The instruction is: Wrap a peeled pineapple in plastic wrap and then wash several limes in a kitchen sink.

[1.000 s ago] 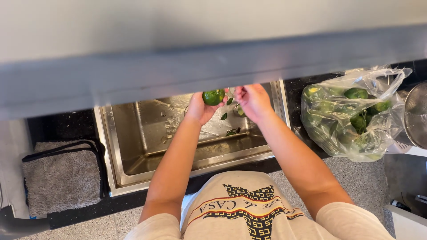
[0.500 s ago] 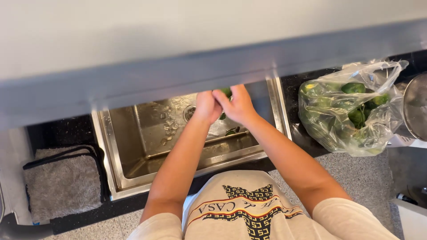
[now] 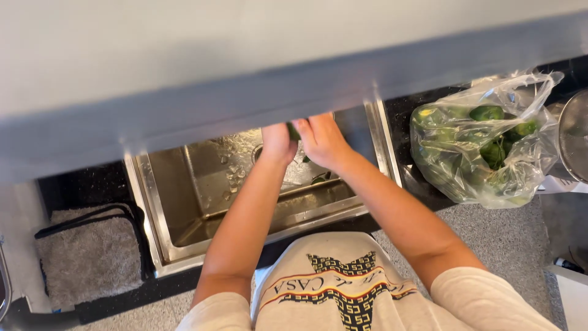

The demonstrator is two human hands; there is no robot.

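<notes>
Both of my hands reach over the far side of a steel sink (image 3: 153, 227). My left hand (image 3: 277, 142) and my right hand (image 3: 321, 140) are pressed together around a green pepper (image 3: 293, 130), of which only a dark green sliver shows between them. The fingertips and most of the pepper are hidden under the grey cabinet edge (image 3: 294, 92). Some green scraps (image 3: 318, 179) lie on the wet sink floor just below my right hand.
A clear plastic bag (image 3: 484, 147) full of green peppers sits on the black counter right of the sink. A metal pot (image 3: 574, 138) stands at the far right edge. A grey mat (image 3: 86, 257) with a black border lies left of the sink.
My hands have moved further away with the pepper, up under the cabinet edge. The pepper was plainly visible a second ago and is now almost hidden.
</notes>
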